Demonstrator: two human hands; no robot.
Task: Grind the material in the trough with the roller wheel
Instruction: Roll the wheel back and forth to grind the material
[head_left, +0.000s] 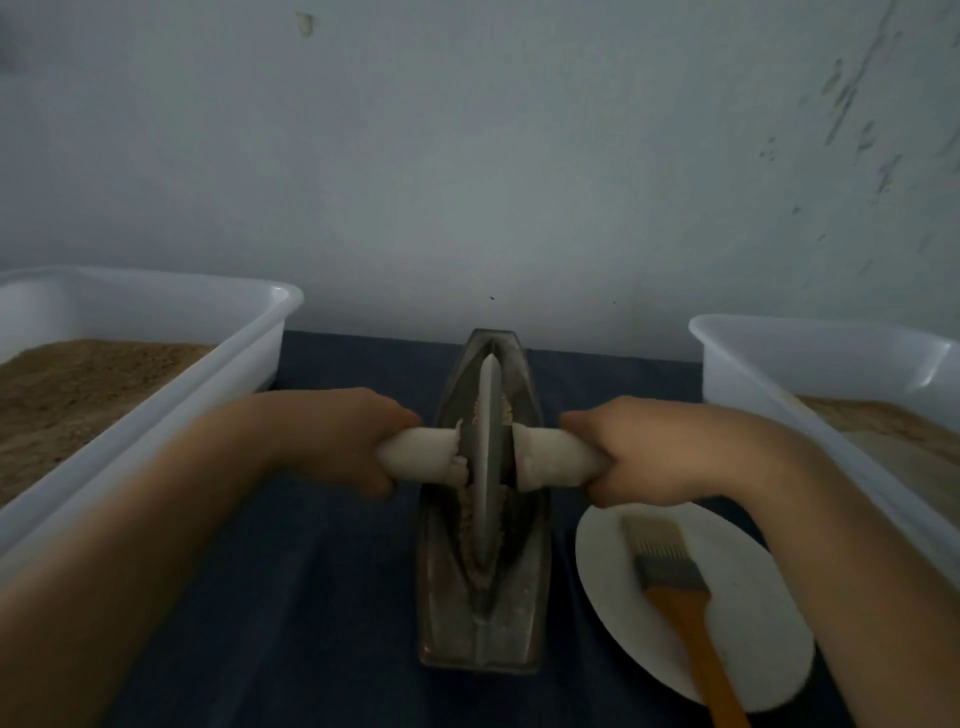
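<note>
The roller wheel (489, 457) stands upright in the metal trough (483, 519), about midway along it, its thin edge running near to far. A white-wrapped handle (415, 457) sticks out from each side of the wheel. The left hand (343, 441) grips the left handle, its fingers (382, 483) curled round it from below; the right hand (639, 447) grips the right handle the same way, knuckles on top. Both forearms reach in from the near edge.

Brownish ground material (470, 514) lies in the groove on either side of the wheel, more of it showing on the near stretch. The trough is long and boat-shaped, pointed at the far end, and sits on a dark blue surface (322, 571).

Just right of the trough, near the person, a white plate (727, 634) carries a brush (670, 577) with an orange handle, bristles pointing far. A white tub (156, 306) with brown powder stands at the left, and another white tub (810, 343) at the right, its contents partly hidden by the arm. A pale wall (467, 156) rises behind.
</note>
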